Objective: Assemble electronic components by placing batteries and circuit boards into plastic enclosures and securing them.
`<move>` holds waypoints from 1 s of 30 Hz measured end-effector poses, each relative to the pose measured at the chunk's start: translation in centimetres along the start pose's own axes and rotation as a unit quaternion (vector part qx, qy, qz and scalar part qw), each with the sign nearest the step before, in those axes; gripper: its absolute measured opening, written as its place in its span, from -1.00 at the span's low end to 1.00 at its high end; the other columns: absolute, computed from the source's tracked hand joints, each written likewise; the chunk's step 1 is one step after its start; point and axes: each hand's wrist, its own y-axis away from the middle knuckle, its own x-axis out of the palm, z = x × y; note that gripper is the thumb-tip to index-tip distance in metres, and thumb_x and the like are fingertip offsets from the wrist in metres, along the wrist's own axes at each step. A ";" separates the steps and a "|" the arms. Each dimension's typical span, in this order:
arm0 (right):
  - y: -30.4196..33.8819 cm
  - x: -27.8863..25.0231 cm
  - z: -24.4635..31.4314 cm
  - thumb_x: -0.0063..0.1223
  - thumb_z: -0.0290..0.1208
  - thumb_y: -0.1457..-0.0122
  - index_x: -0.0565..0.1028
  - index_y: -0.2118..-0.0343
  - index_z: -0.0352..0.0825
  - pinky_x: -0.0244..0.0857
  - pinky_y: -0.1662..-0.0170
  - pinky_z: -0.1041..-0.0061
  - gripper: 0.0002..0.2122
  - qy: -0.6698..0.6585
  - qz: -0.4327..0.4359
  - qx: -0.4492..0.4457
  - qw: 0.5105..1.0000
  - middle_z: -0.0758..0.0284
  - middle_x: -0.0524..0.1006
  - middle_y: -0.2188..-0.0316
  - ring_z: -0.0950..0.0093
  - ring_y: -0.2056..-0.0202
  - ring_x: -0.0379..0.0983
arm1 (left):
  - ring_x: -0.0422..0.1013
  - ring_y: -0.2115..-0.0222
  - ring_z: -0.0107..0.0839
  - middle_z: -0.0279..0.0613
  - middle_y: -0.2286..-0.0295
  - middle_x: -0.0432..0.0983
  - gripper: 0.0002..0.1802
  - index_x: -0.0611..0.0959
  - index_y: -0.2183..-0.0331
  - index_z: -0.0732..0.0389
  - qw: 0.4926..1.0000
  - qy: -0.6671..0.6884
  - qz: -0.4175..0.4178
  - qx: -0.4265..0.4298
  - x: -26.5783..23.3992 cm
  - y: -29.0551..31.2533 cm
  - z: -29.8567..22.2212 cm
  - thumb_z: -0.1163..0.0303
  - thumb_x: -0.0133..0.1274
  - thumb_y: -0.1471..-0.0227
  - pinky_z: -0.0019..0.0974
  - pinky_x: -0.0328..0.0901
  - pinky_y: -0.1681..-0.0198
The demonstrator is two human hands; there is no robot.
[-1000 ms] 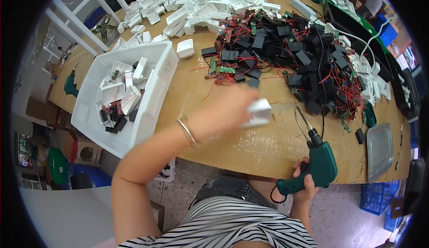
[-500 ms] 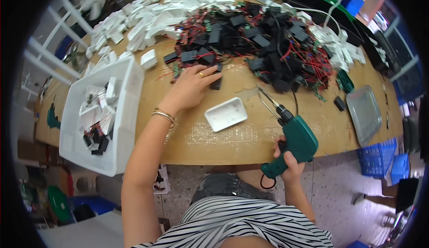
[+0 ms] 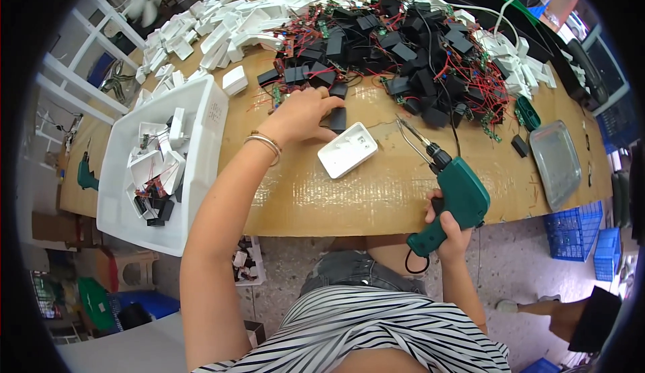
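My right hand [image 3: 454,235] is wrapped round the handle of a green soldering gun [image 3: 462,188], whose metal tip and thin feed tube point up and left over the table. My left hand [image 3: 299,116] reaches to the near edge of the pile, its thumb and forefinger on opposite sides of a small black box [image 3: 337,120]. The other fingers partly hide what lies beneath them. Just nearer than the black box, a white plastic shell [image 3: 347,151] lies tilted with its hollow side up, its corner close to my thumb.
Black boxes with red wires and green boards form a large heap [image 3: 403,51]. White shells [image 3: 235,27] are piled behind at left. A white bin [image 3: 209,165] with wired parts stands left. At right are a clear tray [image 3: 556,165], a green cup-like piece [image 3: 527,113] and blue baskets [image 3: 572,233].
The white shell has turned and sits closer to my left hand. My left fingers have closed in round the black box. The whole view has shifted slightly; the soldering gun stays in my right hand.
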 end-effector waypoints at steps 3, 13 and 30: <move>0.3 0.4 0.1 0.05 -0.30 -0.04 0.33 0.04 -0.54 0.28 0.21 0.51 -0.52 -0.003 0.009 0.014 1.000 0.13 0.44 0.18 0.53 0.38 0.40 | 0.40 0.32 -0.12 -0.09 0.29 0.48 -0.40 0.51 0.12 0.17 0.991 -0.031 -0.092 0.090 0.1 0.5 0.6 0.13 0.28 0.22 -0.18 0.30 0.19; 0.2 -0.1 0.0 0.06 -0.28 -0.04 0.33 0.05 -0.53 0.27 0.22 0.52 -0.52 0.012 0.007 -0.008 1.000 0.13 0.45 0.18 0.53 0.39 0.39 | 0.38 0.16 -0.31 -0.13 0.18 0.36 -0.41 0.25 -0.03 0.26 0.536 0.717 -0.424 -0.140 0.1 8.7 -1.4 0.65 0.06 0.05 -0.30 0.34 0.10; 0.0 0.2 -0.5 0.01 -0.27 -0.07 0.33 0.04 -0.57 0.26 0.17 0.51 -0.52 0.018 0.009 -0.028 0.999 0.10 0.45 0.18 0.54 0.39 0.37 | 0.32 0.11 -0.13 -0.11 0.31 0.48 -0.64 0.57 0.26 0.17 0.984 0.060 -0.161 -0.055 1.3 11.8 -5.8 0.56 0.05 0.24 -0.10 0.15 -0.06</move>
